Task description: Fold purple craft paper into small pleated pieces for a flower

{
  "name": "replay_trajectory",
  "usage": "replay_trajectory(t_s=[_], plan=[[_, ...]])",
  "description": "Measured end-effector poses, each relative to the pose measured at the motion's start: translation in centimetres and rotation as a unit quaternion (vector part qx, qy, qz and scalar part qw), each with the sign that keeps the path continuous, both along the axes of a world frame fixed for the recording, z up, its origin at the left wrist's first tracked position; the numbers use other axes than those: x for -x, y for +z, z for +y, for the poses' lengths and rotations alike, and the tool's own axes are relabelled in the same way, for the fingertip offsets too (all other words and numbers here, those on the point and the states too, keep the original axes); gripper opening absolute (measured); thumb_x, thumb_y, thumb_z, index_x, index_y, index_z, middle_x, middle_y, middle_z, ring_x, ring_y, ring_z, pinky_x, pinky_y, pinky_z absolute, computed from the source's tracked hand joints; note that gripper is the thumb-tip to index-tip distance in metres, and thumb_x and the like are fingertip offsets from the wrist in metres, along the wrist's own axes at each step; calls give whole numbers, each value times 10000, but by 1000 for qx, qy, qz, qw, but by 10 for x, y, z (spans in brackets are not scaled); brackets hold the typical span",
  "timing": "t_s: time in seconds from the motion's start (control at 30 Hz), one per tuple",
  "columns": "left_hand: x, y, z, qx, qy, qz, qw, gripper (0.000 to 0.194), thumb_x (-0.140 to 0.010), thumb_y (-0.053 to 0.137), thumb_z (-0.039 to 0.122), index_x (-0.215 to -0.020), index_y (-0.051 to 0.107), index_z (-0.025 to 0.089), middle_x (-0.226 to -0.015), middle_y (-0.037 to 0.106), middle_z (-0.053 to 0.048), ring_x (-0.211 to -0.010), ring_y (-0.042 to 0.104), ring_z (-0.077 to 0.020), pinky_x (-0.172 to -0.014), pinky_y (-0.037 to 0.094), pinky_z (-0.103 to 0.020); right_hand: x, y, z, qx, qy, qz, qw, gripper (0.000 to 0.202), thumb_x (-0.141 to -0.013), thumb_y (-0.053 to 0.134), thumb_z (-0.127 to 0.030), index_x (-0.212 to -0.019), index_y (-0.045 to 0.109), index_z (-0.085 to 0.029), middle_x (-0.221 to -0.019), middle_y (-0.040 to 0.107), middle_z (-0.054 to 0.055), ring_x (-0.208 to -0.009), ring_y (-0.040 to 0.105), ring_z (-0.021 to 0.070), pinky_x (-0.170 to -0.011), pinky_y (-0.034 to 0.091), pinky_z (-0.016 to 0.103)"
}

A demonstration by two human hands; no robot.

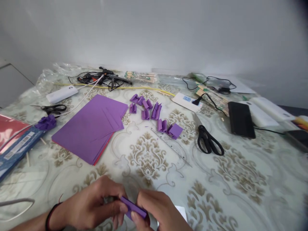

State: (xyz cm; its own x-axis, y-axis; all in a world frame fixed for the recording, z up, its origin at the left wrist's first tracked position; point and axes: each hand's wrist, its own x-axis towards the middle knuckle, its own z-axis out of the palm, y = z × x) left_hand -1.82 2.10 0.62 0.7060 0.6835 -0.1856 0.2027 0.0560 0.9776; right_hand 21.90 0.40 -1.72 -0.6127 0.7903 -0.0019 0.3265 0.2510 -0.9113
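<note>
Both hands meet at six o'clock, low in my view: my left hand [96, 203] and my right hand [158, 210] pinch a small folded strip of purple paper [133, 208] between thumbs and fingertips, one hand at each end. Most of the strip is covered by my fingers, so I cannot tell how many folds it has. My right wrist is cut off by the bottom edge, and a white scrap [181, 211] peeks out just behind that hand.

At ten o'clock from my hands lies a stack of purple sheets [92, 126], with a red edge showing under it. At twelve o'clock sits a cluster of folded purple pieces [149, 110], and just beside them, toward one o'clock, a clear ruler [172, 147] that is hard to make out against the patterned tablecloth [240, 186]. Black scissors [209, 141] rest at one o'clock, a dark phone [240, 119] beyond them. Far off at eleven o'clock is a tangle of black cables [103, 78], perhaps with a glue gun among them. Another pair of scissors [53, 109] lies at ten o'clock.
</note>
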Motion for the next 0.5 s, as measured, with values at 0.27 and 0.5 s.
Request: replay_trajectory(t_s=[0.27, 0.5], plan=[[1, 1, 3, 25, 12, 17, 999, 380, -1097, 550, 407, -942, 756, 127, -696, 781, -105, -606, 736, -177, -591, 553, -216, 0, -7, -4, 34, -28, 8, 999, 265, -900, 625, -186, -754, 411, -234, -665, 515, -48, -602, 486, 126, -594, 358, 242], [-6, 0, 0, 3, 26, 38, 999, 299, -1056, 609, 368, -878, 701, 146, -656, 751, -57, -576, 691, -149, -587, 535, -203, 4, 13, 2, 59, -52, 14, 997, 235, -911, 587, -215, -715, 457, -220, -648, 510, -45, -600, 537, 126, -566, 367, 232]])
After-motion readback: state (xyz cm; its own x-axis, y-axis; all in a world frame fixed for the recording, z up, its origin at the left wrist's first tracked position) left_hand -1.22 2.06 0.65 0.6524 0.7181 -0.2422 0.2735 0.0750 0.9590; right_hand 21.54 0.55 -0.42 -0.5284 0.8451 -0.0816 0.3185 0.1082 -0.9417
